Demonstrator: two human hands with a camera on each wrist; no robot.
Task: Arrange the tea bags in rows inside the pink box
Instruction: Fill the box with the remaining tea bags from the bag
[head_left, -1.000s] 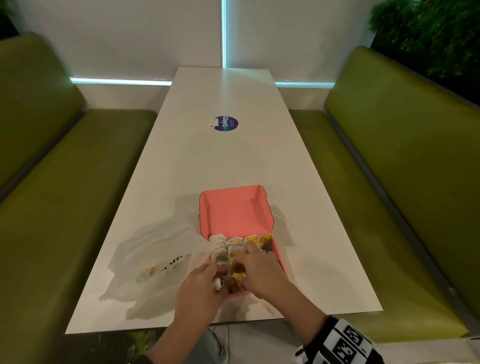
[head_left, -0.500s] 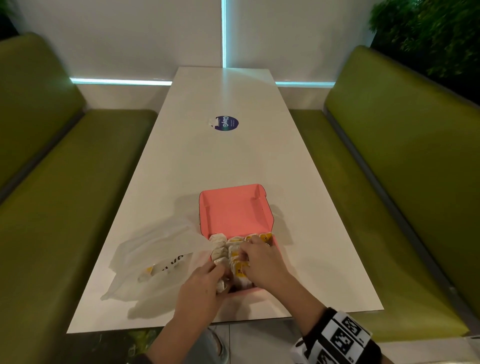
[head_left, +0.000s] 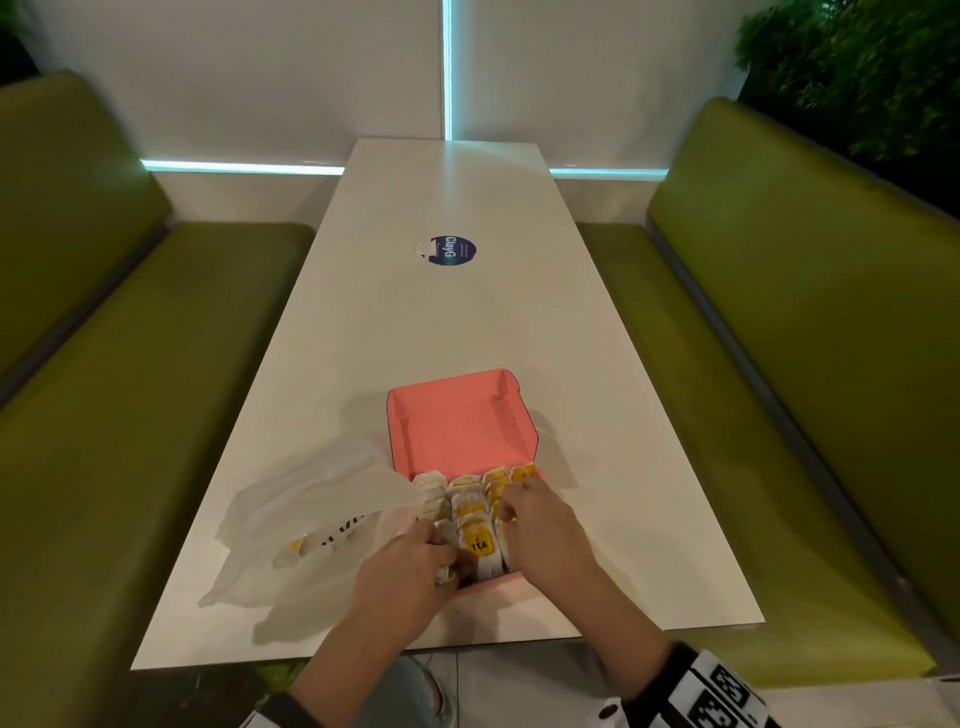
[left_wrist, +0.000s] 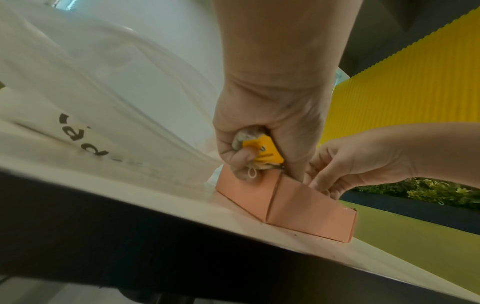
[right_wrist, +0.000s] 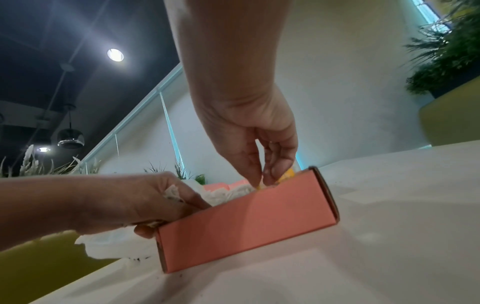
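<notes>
Low in the head view, the left hand (head_left: 400, 571) is fisted around a spare tea bag (left_wrist: 262, 151) at the pink box's (right_wrist: 246, 222) near left corner; squeezing could crush it or nudge the light box. Just beyond, the right hand (head_left: 540, 525) reaches down into the rows of tea bags (head_left: 475, 512) filling the box at lower centre. Its fingers (right_wrist: 279, 166) seem to pinch one, which could topple neighbours.

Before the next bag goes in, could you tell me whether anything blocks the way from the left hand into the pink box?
Nothing visible does. The left hand grips tea bags right at the box corner.
</notes>
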